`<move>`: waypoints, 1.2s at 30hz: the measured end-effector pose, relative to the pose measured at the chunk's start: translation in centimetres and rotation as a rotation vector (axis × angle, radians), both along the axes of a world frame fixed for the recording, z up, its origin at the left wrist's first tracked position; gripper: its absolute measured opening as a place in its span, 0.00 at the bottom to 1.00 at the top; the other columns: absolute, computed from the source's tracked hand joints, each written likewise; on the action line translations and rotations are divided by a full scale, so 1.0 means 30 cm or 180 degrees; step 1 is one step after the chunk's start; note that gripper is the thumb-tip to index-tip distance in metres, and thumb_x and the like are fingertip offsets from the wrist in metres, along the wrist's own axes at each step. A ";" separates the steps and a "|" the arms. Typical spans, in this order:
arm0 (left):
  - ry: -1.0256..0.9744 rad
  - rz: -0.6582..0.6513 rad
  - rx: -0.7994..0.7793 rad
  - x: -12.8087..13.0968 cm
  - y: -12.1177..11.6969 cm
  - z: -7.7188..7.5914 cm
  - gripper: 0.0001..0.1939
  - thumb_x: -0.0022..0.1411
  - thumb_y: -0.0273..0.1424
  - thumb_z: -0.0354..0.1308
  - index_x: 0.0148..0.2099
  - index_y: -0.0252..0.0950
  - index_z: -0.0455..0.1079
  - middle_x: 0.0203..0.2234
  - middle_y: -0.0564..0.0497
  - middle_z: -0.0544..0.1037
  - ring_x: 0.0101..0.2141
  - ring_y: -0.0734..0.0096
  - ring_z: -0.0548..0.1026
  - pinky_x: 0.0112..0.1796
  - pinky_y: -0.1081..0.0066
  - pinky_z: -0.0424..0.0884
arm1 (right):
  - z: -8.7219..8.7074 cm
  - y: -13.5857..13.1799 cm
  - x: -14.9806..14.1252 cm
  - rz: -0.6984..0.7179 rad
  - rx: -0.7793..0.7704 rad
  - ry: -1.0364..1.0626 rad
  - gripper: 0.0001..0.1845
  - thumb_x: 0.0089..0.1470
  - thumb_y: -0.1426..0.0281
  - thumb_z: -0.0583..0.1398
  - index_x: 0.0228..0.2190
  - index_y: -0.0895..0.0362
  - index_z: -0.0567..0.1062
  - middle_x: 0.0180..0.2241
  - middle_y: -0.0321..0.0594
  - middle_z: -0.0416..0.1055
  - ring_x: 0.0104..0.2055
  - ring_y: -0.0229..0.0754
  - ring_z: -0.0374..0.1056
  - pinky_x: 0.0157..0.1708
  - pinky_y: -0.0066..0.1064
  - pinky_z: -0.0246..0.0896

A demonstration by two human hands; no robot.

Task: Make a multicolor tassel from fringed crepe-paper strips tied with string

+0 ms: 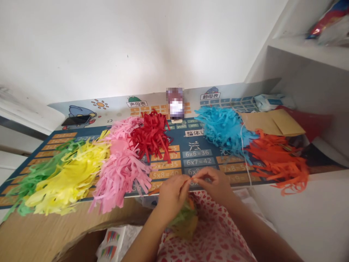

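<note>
mat (200, 155) under bright tassels (122, 160), white wall (131, 43)

Soft light brightens the wall (131, 47) while the orange fringe (275, 156) blurs rightward.

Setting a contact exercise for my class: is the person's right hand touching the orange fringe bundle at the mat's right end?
Apart: the head view shows printed mat between the right hand and the orange fringe bundle.
</note>
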State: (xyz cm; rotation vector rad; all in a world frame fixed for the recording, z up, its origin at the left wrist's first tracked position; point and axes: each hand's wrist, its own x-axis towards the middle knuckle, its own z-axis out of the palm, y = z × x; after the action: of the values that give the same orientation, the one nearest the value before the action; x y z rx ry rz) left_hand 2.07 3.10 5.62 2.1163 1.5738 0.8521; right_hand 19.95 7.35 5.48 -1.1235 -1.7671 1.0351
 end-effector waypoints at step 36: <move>-0.3269 0.0670 -0.1490 0.027 -0.008 0.002 0.09 0.53 0.35 0.66 0.34 0.35 0.73 0.25 0.53 0.78 0.28 0.72 0.77 0.32 0.73 0.71 | -0.003 0.005 0.019 0.0595 -0.0511 0.0346 0.08 0.54 0.65 0.62 0.32 0.54 0.79 0.30 0.37 0.76 0.33 0.40 0.71 0.34 0.30 0.65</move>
State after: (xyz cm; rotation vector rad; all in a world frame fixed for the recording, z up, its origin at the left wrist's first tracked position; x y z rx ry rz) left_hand 2.87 2.86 5.69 0.9118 1.2268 1.2085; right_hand 20.51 7.49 5.40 -0.9905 -1.7513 1.3458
